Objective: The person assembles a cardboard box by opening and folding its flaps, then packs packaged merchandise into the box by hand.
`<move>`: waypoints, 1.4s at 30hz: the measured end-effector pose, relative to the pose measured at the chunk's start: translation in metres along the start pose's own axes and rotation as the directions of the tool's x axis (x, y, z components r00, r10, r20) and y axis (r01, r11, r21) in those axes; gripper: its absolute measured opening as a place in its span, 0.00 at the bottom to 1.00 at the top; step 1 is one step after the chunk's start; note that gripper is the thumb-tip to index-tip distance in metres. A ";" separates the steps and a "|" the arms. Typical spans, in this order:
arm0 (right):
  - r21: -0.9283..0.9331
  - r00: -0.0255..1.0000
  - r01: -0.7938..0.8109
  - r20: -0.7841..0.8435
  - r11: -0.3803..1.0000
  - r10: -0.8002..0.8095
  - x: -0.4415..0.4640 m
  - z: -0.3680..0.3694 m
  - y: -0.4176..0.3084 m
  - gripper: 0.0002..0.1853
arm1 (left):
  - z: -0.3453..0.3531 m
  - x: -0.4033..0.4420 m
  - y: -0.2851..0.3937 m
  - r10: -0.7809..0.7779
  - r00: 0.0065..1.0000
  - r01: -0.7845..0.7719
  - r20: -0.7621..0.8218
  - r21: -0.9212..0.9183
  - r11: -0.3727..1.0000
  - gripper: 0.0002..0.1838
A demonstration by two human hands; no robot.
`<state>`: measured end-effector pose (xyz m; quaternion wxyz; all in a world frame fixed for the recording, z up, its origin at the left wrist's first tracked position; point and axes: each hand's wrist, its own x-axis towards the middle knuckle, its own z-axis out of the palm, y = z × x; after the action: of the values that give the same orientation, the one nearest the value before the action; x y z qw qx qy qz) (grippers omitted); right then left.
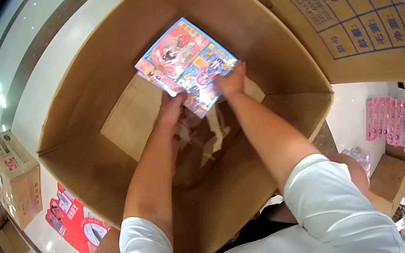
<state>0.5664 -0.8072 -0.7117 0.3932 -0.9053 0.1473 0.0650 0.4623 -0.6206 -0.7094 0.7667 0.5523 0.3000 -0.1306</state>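
Both my arms reach down into a large open cardboard box [83, 96]. Between my hands is a stack of flat, colourful packages [175, 50] with cartoon figures on pink and blue covers, shiny under the light. My left hand [173, 109] grips the near-left edge of the stack, its fingers partly hidden. On the right edge, my right hand [232, 79] is closed with the thumb on top. The stack is tilted and held above the box floor [130, 117], where some torn clear tape shows.
A big printed carton [355, 7] stands against the box at the upper right. A smaller carton [15, 176] sits on the left, near a red printed sheet [80, 224]. Several pink packages [397, 124] lie in a row at the right, by another open box [390, 174].
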 end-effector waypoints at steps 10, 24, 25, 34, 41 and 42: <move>0.162 0.601 0.346 0.718 0.924 -0.351 -0.111 -0.175 -0.122 0.32 | 0.004 0.025 -0.019 -0.190 0.958 0.246 0.213 -0.274 0.930 0.27; -0.144 0.498 0.722 0.787 0.677 -0.365 -0.248 -0.304 -0.083 0.22 | -0.025 0.055 -0.031 -0.126 0.984 0.161 0.123 -0.334 0.929 0.27; -0.085 0.526 0.571 0.802 0.817 -0.284 -0.240 -0.305 -0.089 0.22 | -0.029 0.047 -0.019 -0.108 0.986 0.143 0.125 -0.320 0.937 0.27; -0.281 0.502 0.646 0.857 0.709 -0.118 -0.229 -0.268 -0.103 0.21 | 0.047 -0.180 0.114 -0.251 0.923 0.001 0.293 0.647 0.762 0.19; -0.236 0.409 0.818 0.880 0.525 -0.242 -0.229 -0.240 -0.081 0.19 | 0.034 -0.346 0.142 -0.214 0.728 -0.546 0.652 0.739 0.395 0.08; -0.235 0.406 0.814 0.885 0.531 -0.229 -0.232 -0.246 -0.086 0.20 | 0.034 -0.370 0.144 -0.199 0.767 -0.511 0.610 0.768 0.386 0.08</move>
<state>0.3740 -0.8816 -0.4303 0.0746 -0.8499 -0.3856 0.3513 0.2586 -0.6499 -0.3678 0.3977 0.8286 -0.1474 -0.3654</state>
